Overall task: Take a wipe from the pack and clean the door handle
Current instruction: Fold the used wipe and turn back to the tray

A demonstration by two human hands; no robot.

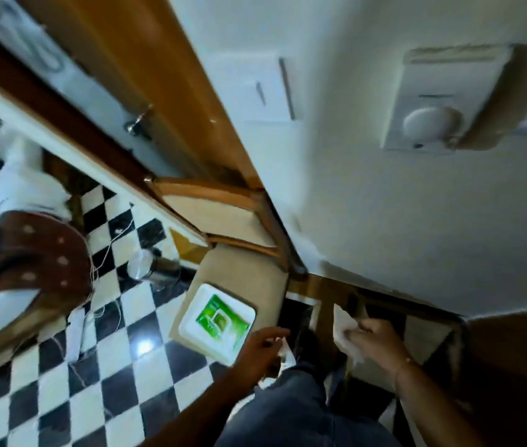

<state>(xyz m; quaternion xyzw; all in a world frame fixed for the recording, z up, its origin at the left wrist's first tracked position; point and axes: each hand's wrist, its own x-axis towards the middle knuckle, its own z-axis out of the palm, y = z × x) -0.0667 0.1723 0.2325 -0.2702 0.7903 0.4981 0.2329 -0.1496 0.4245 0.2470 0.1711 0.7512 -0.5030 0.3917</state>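
Observation:
A white and green wipe pack (pixel 215 319) lies flat on the beige seat of a wooden chair (pixel 242 272). My right hand (pixel 375 341) is to the right of the chair and holds a white wipe (pixel 346 330) by its edge. My left hand (pixel 260 348) hovers just right of the pack, fingers curled around a small white scrap, blurred. The metal door handle (pixel 136 124) sticks out from the wooden door (pixel 120 56) far up at the left, well away from both hands.
Black and white checkered floor (pixel 120 366) spreads below. A metal cup (pixel 146 266) stands on the floor by the chair. A brown dotted cloth (pixel 30 253) and white fabric lie at left. A wall box with a round knob (pixel 433 124) hangs at upper right.

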